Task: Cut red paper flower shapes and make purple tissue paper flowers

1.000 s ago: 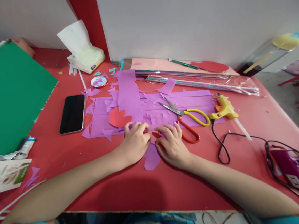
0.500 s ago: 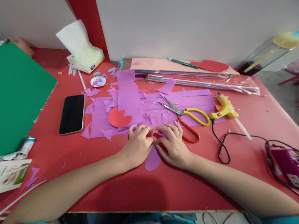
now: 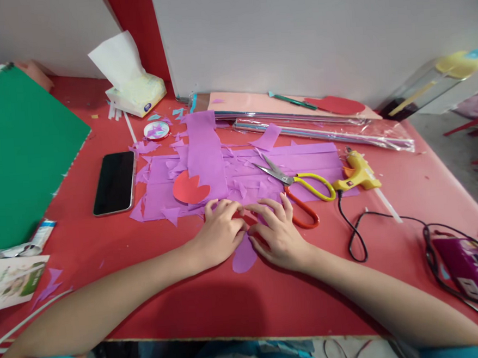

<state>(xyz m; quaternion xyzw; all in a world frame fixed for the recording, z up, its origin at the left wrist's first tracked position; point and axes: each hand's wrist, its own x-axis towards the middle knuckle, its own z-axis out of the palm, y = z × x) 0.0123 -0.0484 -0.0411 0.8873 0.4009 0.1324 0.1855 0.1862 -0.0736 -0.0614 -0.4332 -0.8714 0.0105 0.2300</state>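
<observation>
A purple paper cutout (image 3: pixel 244 256) with a rounded end lies on the red table, under the fingertips of both hands. My left hand (image 3: pixel 223 232) is closed on its left edge, thumb and index finger together. From the right, my right hand (image 3: pixel 279 232) is curled over the same cutout, its thumb and index finger at the paper. The cutout's upper part is mostly hidden by the fingers. A red tulip-shaped paper piece (image 3: pixel 189 189) sits just beyond my left hand. Scissors (image 3: pixel 286 180) with yellow and red handles lie with their blades apart beyond my right hand.
Purple sheets (image 3: pixel 307 166) and scraps cover the middle. A yellow glue gun (image 3: pixel 358 172) with a black cord lies at right. A phone (image 3: pixel 115 183), tissue pack (image 3: pixel 138 94) and green board (image 3: pixel 24 156) are at left. Wrapped sticks (image 3: pixel 321 132) lie at the back.
My right hand's fingers have shifted slightly and loosened a little over the purple cutout. My left hand stays nearly in place, and the cutout has barely moved.
</observation>
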